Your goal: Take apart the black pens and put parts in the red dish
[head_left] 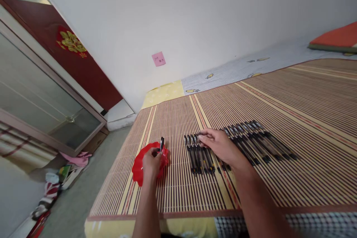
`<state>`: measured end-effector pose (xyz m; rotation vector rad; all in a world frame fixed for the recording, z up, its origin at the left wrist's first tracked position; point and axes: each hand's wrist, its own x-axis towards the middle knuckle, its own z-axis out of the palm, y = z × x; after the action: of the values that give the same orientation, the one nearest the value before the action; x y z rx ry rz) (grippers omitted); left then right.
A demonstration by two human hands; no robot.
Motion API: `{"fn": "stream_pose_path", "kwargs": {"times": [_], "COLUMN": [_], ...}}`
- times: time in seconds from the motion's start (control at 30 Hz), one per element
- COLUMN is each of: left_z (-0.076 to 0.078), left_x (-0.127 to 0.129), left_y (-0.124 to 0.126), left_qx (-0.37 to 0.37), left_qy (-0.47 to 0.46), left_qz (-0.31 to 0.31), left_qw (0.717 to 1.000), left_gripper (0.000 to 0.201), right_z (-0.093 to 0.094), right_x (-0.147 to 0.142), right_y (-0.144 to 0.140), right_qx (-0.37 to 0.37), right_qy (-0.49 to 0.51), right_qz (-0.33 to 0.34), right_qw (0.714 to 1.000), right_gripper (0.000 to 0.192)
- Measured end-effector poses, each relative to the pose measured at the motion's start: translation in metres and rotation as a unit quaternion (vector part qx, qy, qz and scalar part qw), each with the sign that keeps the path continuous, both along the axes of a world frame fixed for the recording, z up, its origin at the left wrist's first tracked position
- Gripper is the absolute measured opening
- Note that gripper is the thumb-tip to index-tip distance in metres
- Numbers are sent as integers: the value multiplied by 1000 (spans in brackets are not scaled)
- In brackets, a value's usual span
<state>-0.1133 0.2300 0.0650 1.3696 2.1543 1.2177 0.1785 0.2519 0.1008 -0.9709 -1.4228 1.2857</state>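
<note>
My left hand (pixel 152 160) is closed around a black pen (pixel 161 144) that sticks up from the fist, above a red plastic tray (pixel 137 167). My right hand (pixel 217 145) rests flat on a long row of black pens (pixel 259 141) laid side by side on the striped bamboo mat (pixel 306 119). Its fingertips touch the pens at the row's left end (pixel 195 152). The hand covers the middle of the row.
The mat lies on a bed against a white wall with a pink sticky note (pixel 158 59). An orange cushion (pixel 337 37) sits far right. Left of the bed are a floor, a glass door (pixel 41 96) and a pile of clothes (pixel 64 174).
</note>
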Motion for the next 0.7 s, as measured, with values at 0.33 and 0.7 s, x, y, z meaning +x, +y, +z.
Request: {"fn": "stream_pose_path", "kwargs": {"times": [0.33, 0.7], "left_z": [-1, -2], "left_x": [9, -1], "left_y": [-6, -16], "left_qx": [-2, -1], "left_qy": [46, 15], "left_qz": [-3, 32], "left_qw": [999, 999], "left_gripper": [9, 20], "right_z": [-5, -1], "right_x": [1, -1], "right_y": [2, -2], "right_qx": [9, -6], "right_qy": [-15, -38], "right_qz": [12, 22], "right_qw": [1000, 999], "right_gripper": [32, 34]}}
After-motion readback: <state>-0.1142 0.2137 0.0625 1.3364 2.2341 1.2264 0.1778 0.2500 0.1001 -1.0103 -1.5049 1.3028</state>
